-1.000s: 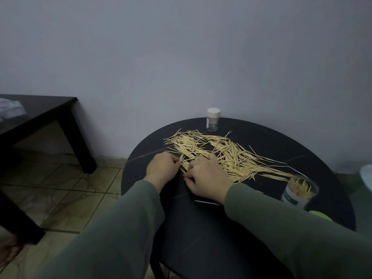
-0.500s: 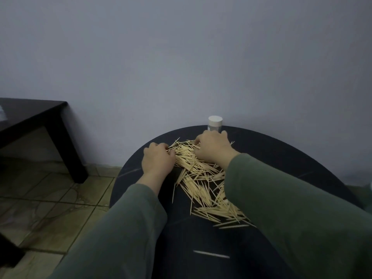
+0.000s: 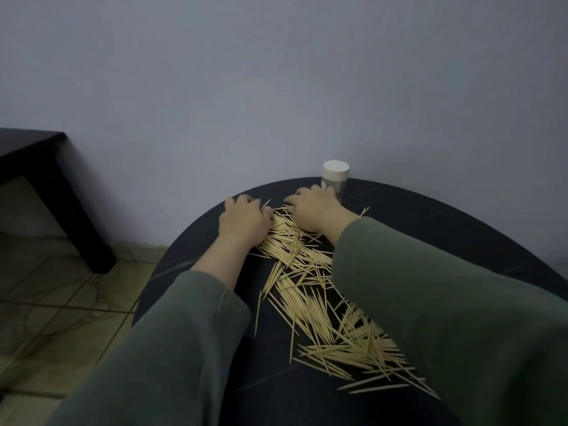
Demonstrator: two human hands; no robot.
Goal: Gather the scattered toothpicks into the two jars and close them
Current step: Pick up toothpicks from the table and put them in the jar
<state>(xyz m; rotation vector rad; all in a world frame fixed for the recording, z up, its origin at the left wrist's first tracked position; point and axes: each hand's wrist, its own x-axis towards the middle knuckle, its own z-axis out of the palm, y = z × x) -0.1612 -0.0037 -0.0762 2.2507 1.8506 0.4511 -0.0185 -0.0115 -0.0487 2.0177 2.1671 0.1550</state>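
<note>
Fingers (image 3: 236,202) of both hands are curled down, knuckles up, onto the far end of the pile; whether any sticks are actually pinched under them cannot be told. Near to far: toothpicks (image 3: 310,305) lie loose across the round black table (image 3: 461,229), partly under the right sleeve (image 3: 445,318); left hand (image 3: 242,221) and right hand (image 3: 316,210) sit at the far edge; a capped jar (image 3: 335,178) stands just beyond the right hand, the second jar out of view. Judgement: rake inward with low, cupped palms, aligning sticks parallel before lifting, and keep that sleeve from dragging strays off the rim.

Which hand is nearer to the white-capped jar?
Right. The right hand lies just beside the white-capped jar; the left hand is farther away, across the toothpicks.
</note>
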